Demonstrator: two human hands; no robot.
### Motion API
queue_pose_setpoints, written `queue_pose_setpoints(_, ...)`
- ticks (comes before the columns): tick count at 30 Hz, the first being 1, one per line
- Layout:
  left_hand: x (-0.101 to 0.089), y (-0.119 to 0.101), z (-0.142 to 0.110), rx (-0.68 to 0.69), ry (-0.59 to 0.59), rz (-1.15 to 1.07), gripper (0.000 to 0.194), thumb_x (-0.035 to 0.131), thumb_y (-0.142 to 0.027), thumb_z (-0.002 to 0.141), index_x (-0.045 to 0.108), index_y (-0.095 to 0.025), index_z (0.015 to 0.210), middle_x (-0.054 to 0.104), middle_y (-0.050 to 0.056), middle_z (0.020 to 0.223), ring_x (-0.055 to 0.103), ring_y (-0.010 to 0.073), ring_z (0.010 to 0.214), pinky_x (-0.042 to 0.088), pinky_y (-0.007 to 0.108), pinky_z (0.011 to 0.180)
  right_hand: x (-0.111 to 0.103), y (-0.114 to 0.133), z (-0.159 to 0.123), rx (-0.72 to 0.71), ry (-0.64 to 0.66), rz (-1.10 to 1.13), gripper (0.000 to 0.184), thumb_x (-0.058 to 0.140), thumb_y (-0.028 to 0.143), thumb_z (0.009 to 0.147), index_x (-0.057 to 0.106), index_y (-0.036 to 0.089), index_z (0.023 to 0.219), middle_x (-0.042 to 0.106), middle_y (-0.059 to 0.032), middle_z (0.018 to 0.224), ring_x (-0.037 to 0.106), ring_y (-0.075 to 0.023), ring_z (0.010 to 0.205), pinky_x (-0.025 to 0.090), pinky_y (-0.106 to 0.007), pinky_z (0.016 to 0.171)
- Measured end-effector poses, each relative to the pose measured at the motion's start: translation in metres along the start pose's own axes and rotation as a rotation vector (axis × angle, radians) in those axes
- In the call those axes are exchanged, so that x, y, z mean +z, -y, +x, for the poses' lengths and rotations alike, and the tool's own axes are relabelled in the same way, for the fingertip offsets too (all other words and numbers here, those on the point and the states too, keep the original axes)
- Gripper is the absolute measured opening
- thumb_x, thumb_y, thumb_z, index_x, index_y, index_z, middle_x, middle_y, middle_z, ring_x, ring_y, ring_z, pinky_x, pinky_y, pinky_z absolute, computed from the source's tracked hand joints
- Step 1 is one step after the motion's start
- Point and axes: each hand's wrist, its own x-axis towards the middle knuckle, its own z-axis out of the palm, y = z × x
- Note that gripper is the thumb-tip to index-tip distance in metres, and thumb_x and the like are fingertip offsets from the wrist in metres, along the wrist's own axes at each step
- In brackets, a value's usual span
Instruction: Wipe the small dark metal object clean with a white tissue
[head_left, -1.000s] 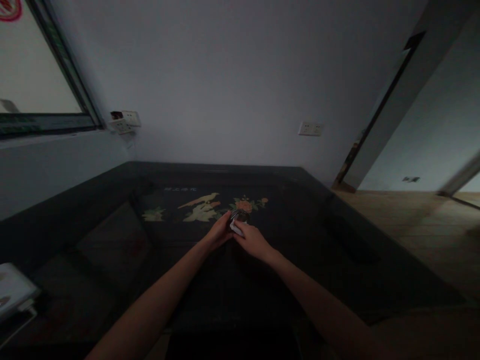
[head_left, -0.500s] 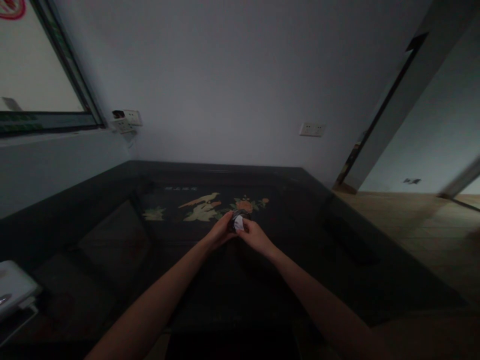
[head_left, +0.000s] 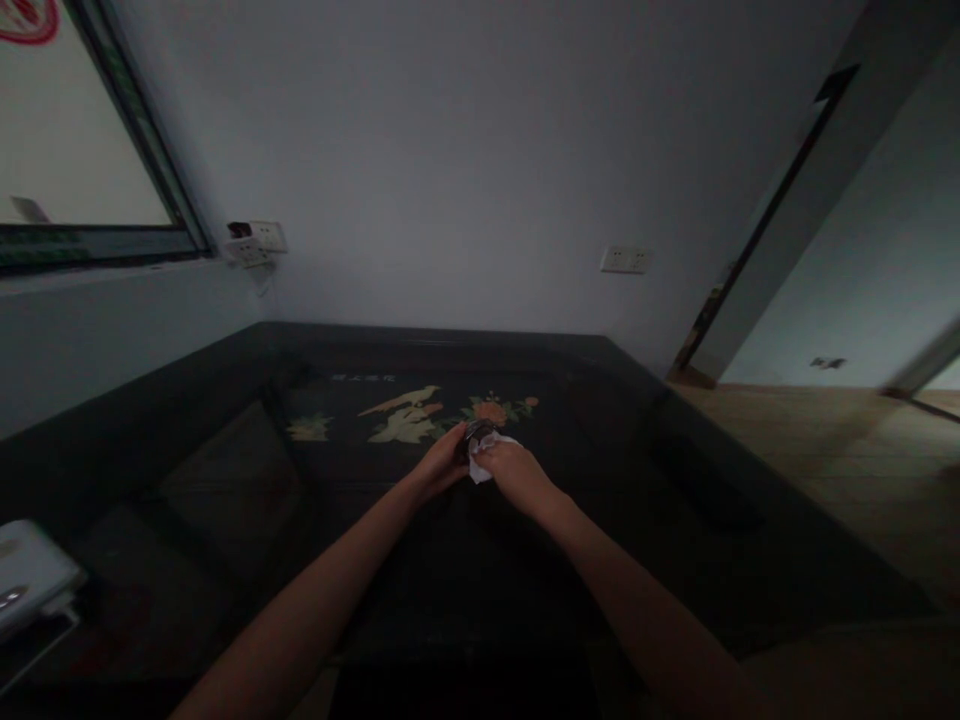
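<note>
Over the middle of the dark table (head_left: 480, 560), my left hand (head_left: 441, 464) is closed around a small dark, glossy object (head_left: 478, 430). Its exact kind cannot be made out in the dim light. My right hand (head_left: 519, 476) is closed on a crumpled white tissue (head_left: 480, 472) and presses it against the near right side of that object. The tissue hangs out below the right fingers, which partly cover it. Both hands are close together, with their fingertips hidden in part.
The tabletop bears a bird-and-flower picture (head_left: 405, 425). A long dark item (head_left: 705, 480) lies at the right, and a white appliance (head_left: 34, 580) stands at the left edge. Behind rises a wall with sockets (head_left: 626, 260); wooden floor (head_left: 810, 450) shows beyond the table's right edge.
My right hand has shifted slightly, turning more palm-down over the dark object. More of the tissue now spreads out below and above its fingers. The left hand stays in place.
</note>
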Motion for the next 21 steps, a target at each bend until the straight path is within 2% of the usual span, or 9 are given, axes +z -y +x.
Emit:
queue_pose_setpoints(5,0.009,-0.004,-0.006,-0.006,-0.018,-0.015,0.024,0.046,-0.029,0.095,0.065,-0.016,0.095,0.070,0.007,0.089,0.064,0.0154,0.073,0.051,0.027,0.070,0.005,0.005,-0.002,0.065,-0.030,0.073,0.034,0.041,0.007,0.088,0.065,0.014,0.112,0.068,-0.0146,0.114,0.061,-0.0237,0.109,0.042,-0.033,0.093)
queue_pose_setpoints(8,0.013,-0.008,-0.011,-0.015,-0.032,-0.017,0.025,0.043,-0.028,0.096,0.065,-0.015,0.095,0.070,0.007,0.089,0.064,0.0142,0.072,0.051,0.025,0.069,0.011,0.007,-0.001,0.132,-0.056,0.228,0.035,0.044,0.005,0.083,0.065,0.015,0.110,0.069,-0.0132,0.111,0.062,-0.0222,0.103,0.042,-0.030,0.090)
queue_pose_setpoints(14,0.009,-0.008,-0.013,-0.013,-0.052,0.038,0.024,0.050,-0.033,0.093,0.064,-0.017,0.103,0.069,0.007,0.089,0.064,0.0170,0.076,0.053,0.028,0.069,0.025,-0.001,0.010,0.190,-0.217,0.881,0.024,0.042,0.013,0.083,0.066,0.015,0.082,0.069,-0.0038,0.083,0.061,-0.0171,0.079,0.044,-0.025,0.073)
queue_pose_setpoints(17,0.006,-0.007,-0.011,-0.018,-0.045,0.048,0.025,0.053,-0.035,0.091,0.065,-0.017,0.103,0.068,0.009,0.091,0.064,0.0191,0.080,0.054,0.030,0.071,0.033,-0.003,0.016,0.283,-0.285,1.179,0.021,0.044,0.017,0.082,0.065,0.014,0.083,0.066,-0.0021,0.077,0.059,-0.0147,0.070,0.043,-0.023,0.067)
queue_pose_setpoints(19,0.005,-0.006,-0.010,-0.016,-0.042,0.049,0.026,0.055,-0.036,0.090,0.065,-0.017,0.104,0.068,0.009,0.092,0.064,0.0190,0.080,0.054,0.030,0.071,0.036,-0.003,0.018,0.316,-0.301,1.227,0.022,0.044,0.017,0.082,0.065,0.014,0.085,0.066,-0.0022,0.078,0.058,-0.0142,0.070,0.043,-0.023,0.066)
queue_pose_setpoints(21,0.004,-0.006,-0.008,-0.013,-0.045,0.049,0.025,0.055,-0.036,0.089,0.064,-0.017,0.104,0.068,0.008,0.092,0.064,0.0180,0.079,0.054,0.029,0.070,0.036,-0.002,0.017,0.280,-0.288,1.137,0.022,0.043,0.017,0.083,0.065,0.014,0.085,0.067,-0.0029,0.079,0.059,-0.0150,0.072,0.044,-0.024,0.068)
